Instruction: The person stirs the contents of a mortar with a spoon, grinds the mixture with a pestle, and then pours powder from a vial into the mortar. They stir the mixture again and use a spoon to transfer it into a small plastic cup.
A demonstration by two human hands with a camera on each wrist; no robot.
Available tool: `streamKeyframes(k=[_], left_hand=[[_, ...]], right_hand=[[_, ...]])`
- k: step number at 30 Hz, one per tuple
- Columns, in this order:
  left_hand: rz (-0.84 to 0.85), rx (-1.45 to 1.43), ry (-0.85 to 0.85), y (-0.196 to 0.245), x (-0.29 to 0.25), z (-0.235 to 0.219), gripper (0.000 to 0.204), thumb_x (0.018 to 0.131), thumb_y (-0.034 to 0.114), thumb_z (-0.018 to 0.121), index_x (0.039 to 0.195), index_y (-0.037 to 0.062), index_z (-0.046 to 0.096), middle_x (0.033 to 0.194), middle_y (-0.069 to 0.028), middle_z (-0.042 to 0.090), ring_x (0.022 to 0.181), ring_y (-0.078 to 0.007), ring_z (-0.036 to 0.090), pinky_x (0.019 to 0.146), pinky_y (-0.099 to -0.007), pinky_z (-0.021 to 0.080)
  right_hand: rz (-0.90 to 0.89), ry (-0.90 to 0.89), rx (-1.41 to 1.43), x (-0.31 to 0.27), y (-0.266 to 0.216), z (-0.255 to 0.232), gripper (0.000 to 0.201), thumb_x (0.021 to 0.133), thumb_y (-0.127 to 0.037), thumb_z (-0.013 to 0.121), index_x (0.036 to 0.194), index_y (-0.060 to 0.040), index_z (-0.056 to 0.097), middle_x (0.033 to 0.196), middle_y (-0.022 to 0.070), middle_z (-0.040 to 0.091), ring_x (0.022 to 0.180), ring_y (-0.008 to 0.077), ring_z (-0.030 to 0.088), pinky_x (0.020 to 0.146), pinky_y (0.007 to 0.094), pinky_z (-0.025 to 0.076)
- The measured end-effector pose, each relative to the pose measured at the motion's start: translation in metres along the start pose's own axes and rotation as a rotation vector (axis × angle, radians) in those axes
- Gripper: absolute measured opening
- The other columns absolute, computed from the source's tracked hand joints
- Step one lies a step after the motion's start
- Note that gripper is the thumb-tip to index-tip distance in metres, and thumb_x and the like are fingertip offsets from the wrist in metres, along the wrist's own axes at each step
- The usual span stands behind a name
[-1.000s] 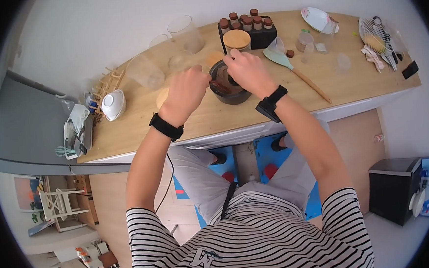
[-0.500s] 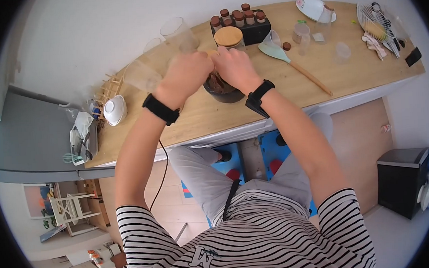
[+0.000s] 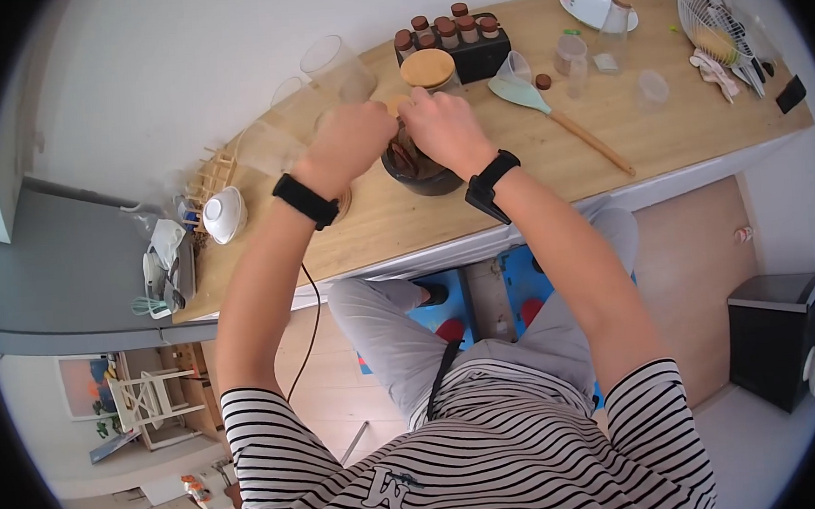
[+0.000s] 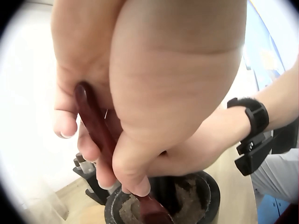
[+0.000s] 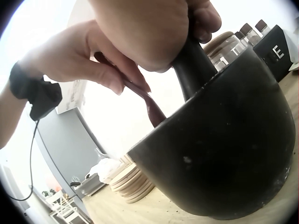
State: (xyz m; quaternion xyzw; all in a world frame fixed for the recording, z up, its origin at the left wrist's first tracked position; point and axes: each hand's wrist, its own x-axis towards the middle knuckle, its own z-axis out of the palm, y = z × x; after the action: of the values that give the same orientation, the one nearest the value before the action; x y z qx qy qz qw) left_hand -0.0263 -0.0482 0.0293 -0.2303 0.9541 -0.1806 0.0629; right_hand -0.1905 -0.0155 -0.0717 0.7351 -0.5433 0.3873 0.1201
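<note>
A black mortar (image 5: 224,154) stands on the wooden countertop with brownish powder (image 4: 190,198) inside, some of it clinging to the wall. My left hand (image 3: 349,141) pinches a dark red spoon (image 4: 96,126) by its handle, between thumb and fingers. The spoon's wider end dips inside the rim. Gripped in my right hand (image 3: 447,133) is a black pestle (image 5: 192,70), tilted, its lower end hidden in the mortar. Both hands are close together over the mortar, the left slightly beyond its left rim.
A jar with a wooden lid (image 3: 428,68) and a black rack (image 3: 480,61) of brown-capped bottles stand behind the mortar. To the right lies a pale green spatula (image 3: 563,124). Clear glass vessels (image 3: 335,68) and a white bowl (image 3: 225,215) are at left, near stacked wooden discs (image 5: 133,184).
My left hand has come closer to my right hand over the mortar, bringing the spoon with it. The head view has shifted slightly. Both grips look the same.
</note>
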Motion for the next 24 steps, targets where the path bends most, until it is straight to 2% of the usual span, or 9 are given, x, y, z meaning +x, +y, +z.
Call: streamKeyframes(k=[2, 7, 11, 14, 17, 24], left_hand=[[-0.091, -0.182, -0.005, -0.009, -0.009, -0.019, 0.006, 0.085, 0.014, 0.073, 0.087, 0.0100, 0.078, 0.087, -0.0103, 0.068, 0.086, -0.0320, 0.068, 0.074, -0.0436, 0.055], [-0.066, -0.159, -0.076, -0.018, -0.014, -0.032, 0.010, 0.087, 0.016, 0.074, 0.094, 0.0121, 0.080, 0.087, -0.0095, 0.068, 0.087, -0.0318, 0.068, 0.074, -0.0441, 0.054], [0.028, -0.168, -0.102, -0.014, -0.006, -0.009, 0.010, 0.087, 0.017, 0.074, 0.093, 0.0119, 0.080, 0.087, -0.0095, 0.067, 0.086, -0.0316, 0.068, 0.074, -0.0436, 0.054], [0.010, -0.080, -0.115, -0.008, 0.002, 0.008, 0.011, 0.088, 0.018, 0.074, 0.095, 0.0118, 0.080, 0.086, -0.0101, 0.067, 0.086, -0.0318, 0.067, 0.074, -0.0433, 0.054], [0.011, -0.249, -0.019, -0.020, -0.011, 0.007, 0.014, 0.088, 0.017, 0.073, 0.099, 0.0112, 0.080, 0.086, -0.0110, 0.066, 0.086, -0.0329, 0.066, 0.074, -0.0436, 0.054], [-0.202, -0.284, -0.059, -0.028, -0.038, -0.015, 0.016, 0.090, 0.015, 0.072, 0.104, 0.0119, 0.080, 0.089, -0.0112, 0.067, 0.089, -0.0343, 0.066, 0.075, -0.0445, 0.053]], right_hand=[[0.005, -0.027, -0.014, 0.000, 0.000, -0.001, 0.006, 0.081, -0.012, 0.069, 0.080, -0.0064, 0.068, 0.082, 0.0144, 0.065, 0.071, 0.0330, 0.072, 0.060, 0.0426, 0.058], [-0.021, -0.019, -0.008, 0.000, -0.002, -0.004, 0.006, 0.080, -0.012, 0.070, 0.080, -0.0058, 0.068, 0.084, 0.0141, 0.064, 0.071, 0.0321, 0.072, 0.059, 0.0414, 0.058], [-0.046, 0.016, -0.013, -0.007, -0.002, -0.008, 0.006, 0.080, -0.011, 0.070, 0.081, -0.0065, 0.067, 0.085, 0.0129, 0.063, 0.070, 0.0314, 0.071, 0.059, 0.0409, 0.058], [-0.031, -0.019, -0.003, -0.011, -0.004, -0.011, 0.005, 0.082, -0.009, 0.068, 0.086, -0.0059, 0.067, 0.089, 0.0118, 0.062, 0.074, 0.0307, 0.070, 0.062, 0.0416, 0.058], [-0.017, -0.022, 0.006, -0.014, -0.002, -0.009, 0.006, 0.083, -0.008, 0.067, 0.089, -0.0052, 0.066, 0.091, 0.0115, 0.061, 0.076, 0.0305, 0.069, 0.064, 0.0421, 0.058], [-0.024, 0.045, 0.042, -0.017, 0.003, -0.008, 0.005, 0.082, -0.009, 0.068, 0.086, -0.0060, 0.067, 0.091, 0.0125, 0.063, 0.073, 0.0312, 0.070, 0.060, 0.0422, 0.058]])
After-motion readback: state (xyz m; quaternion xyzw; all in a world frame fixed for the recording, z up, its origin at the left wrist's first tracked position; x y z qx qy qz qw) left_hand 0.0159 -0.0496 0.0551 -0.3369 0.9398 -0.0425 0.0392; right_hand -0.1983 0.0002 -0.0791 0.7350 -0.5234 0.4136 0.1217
